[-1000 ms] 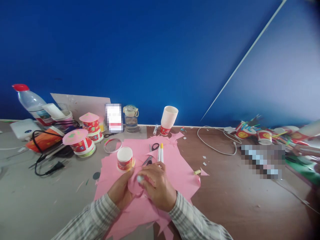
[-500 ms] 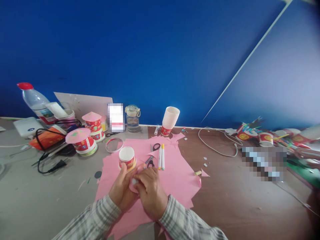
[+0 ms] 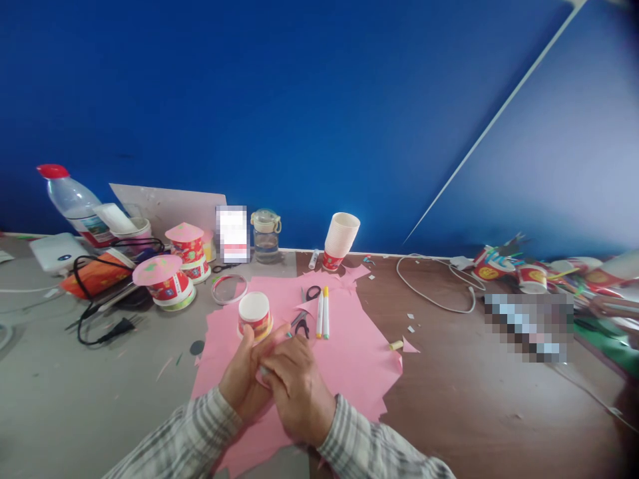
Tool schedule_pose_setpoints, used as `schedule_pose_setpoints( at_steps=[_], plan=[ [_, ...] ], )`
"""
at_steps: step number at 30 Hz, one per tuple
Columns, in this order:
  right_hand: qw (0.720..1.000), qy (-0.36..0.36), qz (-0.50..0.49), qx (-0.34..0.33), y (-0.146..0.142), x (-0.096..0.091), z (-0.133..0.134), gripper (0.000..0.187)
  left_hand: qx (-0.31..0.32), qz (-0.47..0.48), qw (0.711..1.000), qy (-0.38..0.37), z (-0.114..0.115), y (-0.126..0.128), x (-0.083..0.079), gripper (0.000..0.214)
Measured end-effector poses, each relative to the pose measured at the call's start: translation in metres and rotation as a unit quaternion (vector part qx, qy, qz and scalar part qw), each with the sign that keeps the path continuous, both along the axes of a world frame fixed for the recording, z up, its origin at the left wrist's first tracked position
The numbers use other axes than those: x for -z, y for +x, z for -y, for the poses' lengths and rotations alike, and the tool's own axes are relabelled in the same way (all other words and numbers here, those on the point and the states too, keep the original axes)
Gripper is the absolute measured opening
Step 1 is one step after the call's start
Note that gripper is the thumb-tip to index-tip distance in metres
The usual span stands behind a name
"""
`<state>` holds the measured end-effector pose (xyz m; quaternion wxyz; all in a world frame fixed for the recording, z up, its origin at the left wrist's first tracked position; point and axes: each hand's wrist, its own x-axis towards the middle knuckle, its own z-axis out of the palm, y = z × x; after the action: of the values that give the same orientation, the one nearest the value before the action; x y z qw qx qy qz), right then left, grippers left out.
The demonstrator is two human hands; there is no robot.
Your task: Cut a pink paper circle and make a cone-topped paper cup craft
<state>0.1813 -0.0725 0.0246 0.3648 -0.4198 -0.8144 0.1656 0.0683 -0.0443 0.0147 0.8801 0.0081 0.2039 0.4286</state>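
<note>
My left hand [image 3: 244, 382] and my right hand [image 3: 299, 389] are pressed together over a large pink paper sheet [image 3: 349, 352]. Both are closed on a small pink paper piece [image 3: 261, 376], with a white tip showing between the fingers. An upturned red and white paper cup [image 3: 254, 316] stands just beyond my left fingers. Black-handled scissors [image 3: 303, 318] and two markers [image 3: 322, 313] lie on the sheet beyond my right hand.
Cups with pink paper tops [image 3: 167, 283], a tape ring [image 3: 229, 289], a glass jar [image 3: 265, 236], stacked paper cups [image 3: 339, 241] and a water bottle [image 3: 74, 203] stand at the back. A black plug and cable [image 3: 100, 319] lie left, a white cable [image 3: 434, 286] right.
Both hands have drawn closer together and slightly left, folding the pink piece tighter; the white tip is more covered now. The view shifted a little.
</note>
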Motion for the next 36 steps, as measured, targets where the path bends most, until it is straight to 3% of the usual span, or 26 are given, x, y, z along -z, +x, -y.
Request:
schedule_pose_setpoints(
  at_steps=[9,15,19,24,27,31,36],
  plan=[
    [0.997,0.066,0.011,-0.045,0.015,-0.009,-0.008,0.018,0.008,0.008,0.995,0.094,-0.003,-0.003,-0.006,0.062],
    [0.995,0.061,0.062,-0.045,0.019,-0.006,-0.013,0.015,0.035,0.028,0.993,0.112,-0.001,-0.003,-0.004,0.054],
    [0.992,0.065,0.104,-0.021,0.020,-0.007,-0.012,0.011,0.019,0.001,0.994,0.110,0.000,-0.002,0.003,0.039],
    [0.986,0.078,0.144,-0.001,0.019,0.001,-0.011,0.004,-0.024,-0.051,0.987,0.148,0.002,0.001,0.008,0.034],
    [0.985,0.079,0.153,0.004,0.016,0.007,-0.009,0.009,-0.046,-0.105,0.976,0.187,0.003,0.002,0.008,0.039],
    [0.986,0.055,0.160,-0.006,0.013,0.009,-0.007,0.011,-0.031,-0.143,0.978,0.149,0.003,0.002,0.011,0.035],
    [0.986,0.025,0.161,-0.027,0.012,0.001,-0.005,0.008,-0.034,-0.113,0.990,0.075,0.001,0.001,0.014,0.032]
  ],
)
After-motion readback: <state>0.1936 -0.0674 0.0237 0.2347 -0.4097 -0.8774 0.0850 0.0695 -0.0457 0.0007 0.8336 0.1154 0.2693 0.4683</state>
